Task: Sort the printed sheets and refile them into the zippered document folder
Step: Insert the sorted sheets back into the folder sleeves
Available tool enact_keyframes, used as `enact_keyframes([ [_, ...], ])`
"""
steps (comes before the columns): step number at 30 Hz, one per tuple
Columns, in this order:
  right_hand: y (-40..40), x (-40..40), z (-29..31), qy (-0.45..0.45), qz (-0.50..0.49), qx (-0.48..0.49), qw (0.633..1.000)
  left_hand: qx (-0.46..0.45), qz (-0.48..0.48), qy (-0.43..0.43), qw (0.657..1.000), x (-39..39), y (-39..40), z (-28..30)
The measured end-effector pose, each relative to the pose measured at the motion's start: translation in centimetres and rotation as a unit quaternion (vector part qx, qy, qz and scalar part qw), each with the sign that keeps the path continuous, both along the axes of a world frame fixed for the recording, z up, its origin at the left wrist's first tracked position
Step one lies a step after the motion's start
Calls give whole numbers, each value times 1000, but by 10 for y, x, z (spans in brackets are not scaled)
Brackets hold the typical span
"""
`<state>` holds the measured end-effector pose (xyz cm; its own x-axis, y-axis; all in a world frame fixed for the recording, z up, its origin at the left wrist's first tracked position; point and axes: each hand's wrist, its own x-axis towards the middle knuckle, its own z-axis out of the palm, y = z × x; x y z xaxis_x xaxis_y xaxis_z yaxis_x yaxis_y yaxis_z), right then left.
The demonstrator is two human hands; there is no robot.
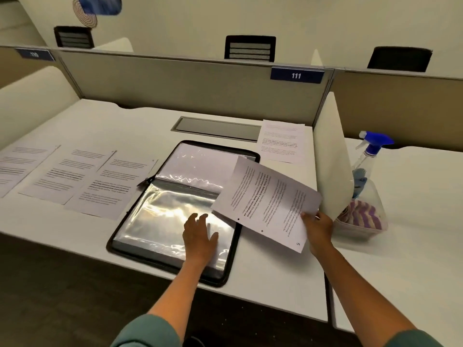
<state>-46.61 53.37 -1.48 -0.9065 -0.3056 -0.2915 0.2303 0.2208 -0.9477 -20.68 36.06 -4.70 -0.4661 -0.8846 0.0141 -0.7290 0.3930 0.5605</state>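
White and broad, the desk top (275, 279) sits in a cubicle bay closed at the back by a grey fabric partition (175, 81) bearing a blue number plate reading 111 (297, 75), with black mesh chair backs (250, 47) showing beyond it. A grey cable hatch (218, 127) is let into the desk behind the black zippered document folder with clear plastic sleeves (160, 214), which lies open and flat near the front edge. Three printed sheets (75, 174) lie side by side just left of the folder, and another printed sheet (281, 141) lies at the far right corner beside a white divider panel (330, 159). Past that divider stand a clear spray bottle with a blue trigger (370, 151) and a clear tub holding a purple-and-white cloth (360, 216). The left hand (199, 236) rests flat, fingers spread, on the near sleeve. The right hand (317, 229) pinches the corner of a loose printed page (marked 5 at its near edge) (265, 204), held tilted above the folder's right side.
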Motion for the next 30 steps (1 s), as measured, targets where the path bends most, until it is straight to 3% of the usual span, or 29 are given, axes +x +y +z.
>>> enact_keyframes([
  [5, 8, 7, 0, 3, 0, -32, 999, 29, -53, -83, 995, 6, 20, -15],
  [12, 34, 5, -10, 15, 1, -22, 1000, 35, -54, -154, 986, 5, 24, -16],
  [15, 47, 3, -13, 19, -11, -23, 999, 13, -33, -141, 989, 1, 25, -15],
  [20, 65, 2, -15, 17, -13, -30, 999, -56, 44, -25, 997, -10, 27, -1],
  [24, 73, 1, -12, 24, -12, -24, 999, -25, 84, -58, 994, -21, 26, 16],
  [30, 82, 0, -3, 42, -1, -1, 999, -20, 99, -24, 995, -38, 34, 21],
])
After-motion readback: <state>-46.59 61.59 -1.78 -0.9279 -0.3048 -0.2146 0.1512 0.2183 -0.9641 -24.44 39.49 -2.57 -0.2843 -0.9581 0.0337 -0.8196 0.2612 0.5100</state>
